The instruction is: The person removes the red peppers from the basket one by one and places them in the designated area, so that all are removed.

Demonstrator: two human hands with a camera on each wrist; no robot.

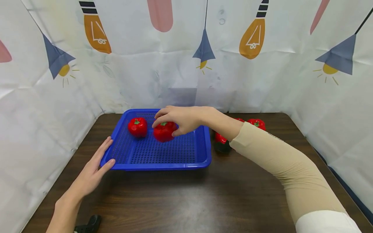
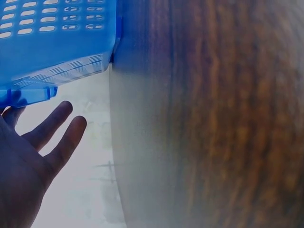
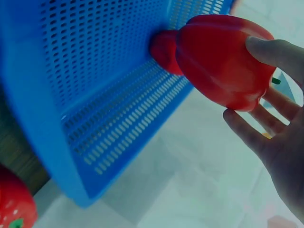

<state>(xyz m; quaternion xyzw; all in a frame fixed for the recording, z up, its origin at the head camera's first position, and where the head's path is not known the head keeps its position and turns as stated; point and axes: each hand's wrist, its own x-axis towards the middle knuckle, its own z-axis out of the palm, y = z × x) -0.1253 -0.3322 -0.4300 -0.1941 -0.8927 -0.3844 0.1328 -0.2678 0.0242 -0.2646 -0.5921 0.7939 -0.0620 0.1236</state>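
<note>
A red bell pepper [image 1: 163, 133] with a green stem is in my right hand [image 1: 181, 118], held by thumb and fingers over the blue basket [image 1: 163, 166]. The right wrist view shows the same pepper [image 3: 223, 61] between thumb and fingertips. Another red bell pepper [image 1: 137, 127] sits in the basket's left part. At the basket's left front corner, my left hand [image 1: 92, 173] rests against the rim, thumb and fingers spread. In the left wrist view, that hand [image 2: 23, 161] has its fingers extended beside the basket wall [image 2: 57, 57].
Right of the basket lie more red peppers [image 1: 257, 123], partly hidden behind my right forearm, with a dark round object [image 1: 222, 147] beside them. A black strap-like item [image 1: 89, 224] is at the brown table's [image 1: 180, 200] front left. A printed white cloth [image 1: 140, 74] hangs behind.
</note>
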